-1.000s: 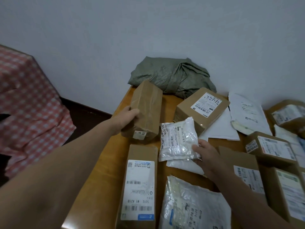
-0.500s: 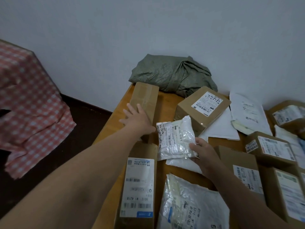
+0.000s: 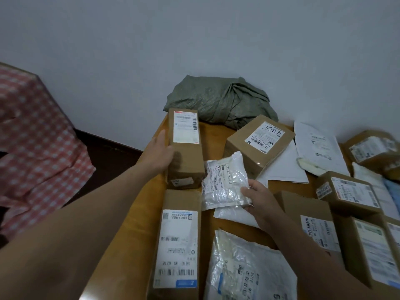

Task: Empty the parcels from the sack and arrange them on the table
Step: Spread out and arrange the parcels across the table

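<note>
The green sack (image 3: 218, 100) lies crumpled and flat against the wall at the far end of the wooden table (image 3: 138, 213); its mouth cannot be made out, so whether anything is left inside it cannot be told. The parcels lie spread over the table in front of it.

The left hand (image 3: 159, 151) is flat against the left side of a long cardboard box (image 3: 186, 148), fingers spread along that side; the box lies near the table's left edge with its white label facing up. Just in front of it, end to end, lies a second long box (image 3: 178, 245) with a large white label and barcodes.

The right hand (image 3: 257, 200) pinches the near right corner of a small shiny plastic packet (image 3: 225, 182), which is tilted up and rests over a white envelope (image 3: 233, 215). Behind the packet stands a square box (image 3: 257, 144) with handwriting on its label, sitting on flat white sheets (image 3: 285, 165). A large clear plastic mailer (image 3: 249, 269) lies nearest the camera, and more brown boxes (image 3: 346, 193) crowd the right side, touching one another.
</note>
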